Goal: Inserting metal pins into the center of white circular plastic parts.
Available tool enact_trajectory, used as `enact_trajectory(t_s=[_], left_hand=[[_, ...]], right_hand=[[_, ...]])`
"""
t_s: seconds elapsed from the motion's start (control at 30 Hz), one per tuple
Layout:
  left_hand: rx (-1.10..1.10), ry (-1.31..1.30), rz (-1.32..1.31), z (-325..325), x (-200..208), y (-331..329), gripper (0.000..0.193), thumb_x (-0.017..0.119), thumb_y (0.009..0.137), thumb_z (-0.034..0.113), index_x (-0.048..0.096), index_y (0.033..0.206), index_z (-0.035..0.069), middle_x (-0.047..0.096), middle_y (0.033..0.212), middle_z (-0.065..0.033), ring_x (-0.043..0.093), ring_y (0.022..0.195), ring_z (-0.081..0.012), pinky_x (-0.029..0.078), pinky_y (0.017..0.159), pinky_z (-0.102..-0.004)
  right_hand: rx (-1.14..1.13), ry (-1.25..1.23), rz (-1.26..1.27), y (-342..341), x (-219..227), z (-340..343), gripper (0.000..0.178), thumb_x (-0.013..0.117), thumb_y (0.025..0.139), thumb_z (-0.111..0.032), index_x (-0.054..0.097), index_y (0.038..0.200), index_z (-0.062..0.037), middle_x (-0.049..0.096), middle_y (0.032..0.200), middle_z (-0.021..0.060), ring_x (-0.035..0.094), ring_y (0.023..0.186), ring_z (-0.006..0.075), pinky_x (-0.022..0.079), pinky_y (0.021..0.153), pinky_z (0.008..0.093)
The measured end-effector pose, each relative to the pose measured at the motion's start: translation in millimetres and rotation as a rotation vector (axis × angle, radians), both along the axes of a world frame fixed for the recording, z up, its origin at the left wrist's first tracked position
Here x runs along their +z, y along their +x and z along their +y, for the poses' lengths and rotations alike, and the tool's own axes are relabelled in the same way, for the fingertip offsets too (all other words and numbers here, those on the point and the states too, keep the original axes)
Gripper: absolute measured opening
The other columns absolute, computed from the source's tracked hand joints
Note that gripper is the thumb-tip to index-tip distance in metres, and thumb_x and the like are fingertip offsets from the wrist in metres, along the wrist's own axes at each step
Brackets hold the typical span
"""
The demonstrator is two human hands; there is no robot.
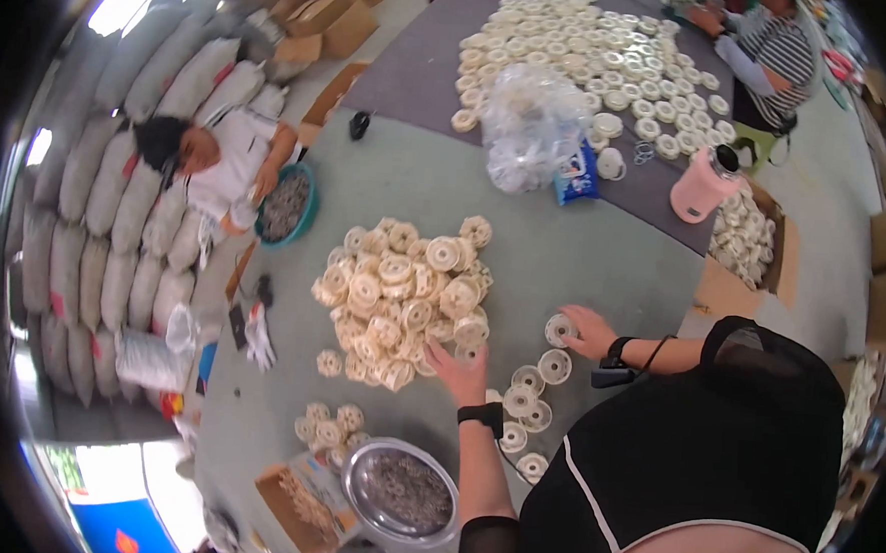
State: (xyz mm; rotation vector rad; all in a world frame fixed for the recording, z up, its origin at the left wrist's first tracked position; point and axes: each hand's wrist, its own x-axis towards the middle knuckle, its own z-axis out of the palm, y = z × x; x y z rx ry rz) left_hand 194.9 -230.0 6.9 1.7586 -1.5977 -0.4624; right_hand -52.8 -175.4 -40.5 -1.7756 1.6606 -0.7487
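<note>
A heap of round cream plastic wheel-like parts (392, 284) lies on the grey-green table. At its near right edge is my left hand (458, 373), its thumb and fingers curved around one cream part (471, 354). To the right, my right hand (590, 334) grips a flat round white plastic part (559, 330) by its edge, just above the table. Between my hands and my body lie several similar white parts (534, 414), some overlapping. Both wrists wear dark bands.
A metal bowl (352, 492) of small dark metal pieces stands near left, beside a cardboard box (296, 509). Across the table are a plastic bag (531, 121), a blue packet (576, 173) and a pink bottle (706, 185). A co-worker (218, 165) sits left, by a teal basin (311, 215).
</note>
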Motion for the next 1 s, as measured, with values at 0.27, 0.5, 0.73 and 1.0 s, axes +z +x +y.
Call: enact_trajectory(t_s=[0.27,0.5,0.73,1.0], left_hand=[[-0.067,-0.047,-0.158,-13.6,-33.1,-12.0,0.071,0.071,0.058,0.019,0.035,0.114,-0.006,0.039,0.114,-0.0222,0.037,0.107,-0.0349,0.028,0.092,-0.0419],[0.029,0.053,0.327,77.1,5.5,-50.6,0.062,0.07,0.059,0.009,0.036,0.109,-0.005,0.04,0.107,-0.018,0.038,0.103,-0.0287,0.03,0.09,-0.0372],[-0.109,0.095,0.53,144.8,4.7,-78.8,0.061,0.069,0.064,0.015,0.037,0.112,-0.003,0.043,0.107,-0.0187,0.044,0.099,-0.0281,0.037,0.084,-0.0342],[-0.16,0.416,0.604,170.3,-1.6,-69.2,0.059,0.069,0.064,0.013,0.04,0.114,-0.001,0.048,0.105,-0.0167,0.048,0.096,-0.0258,0.039,0.082,-0.0322]], right_hand=[[-0.056,-0.11,-0.038,5.6,18.7,5.5,0.053,0.057,0.07,-0.026,0.04,0.115,-0.0034,0.045,0.11,0.0192,0.041,0.105,0.034,0.032,0.09,0.0397],[0.107,1.03,-0.812,30.6,20.1,15.8,0.054,0.047,0.078,-0.046,0.041,0.115,-0.0063,0.051,0.107,0.0115,0.047,0.102,0.0218,0.038,0.083,0.0365],[0.155,1.022,-0.96,47.4,25.8,28.8,0.064,0.048,0.076,-0.052,0.038,0.119,-0.0054,0.048,0.112,0.0124,0.046,0.104,0.0225,0.037,0.087,0.034],[0.239,0.702,-0.656,25.5,60.0,75.0,0.055,0.05,0.077,-0.043,0.041,0.116,-0.0055,0.048,0.11,0.0134,0.048,0.098,0.0203,0.04,0.08,0.0309]])
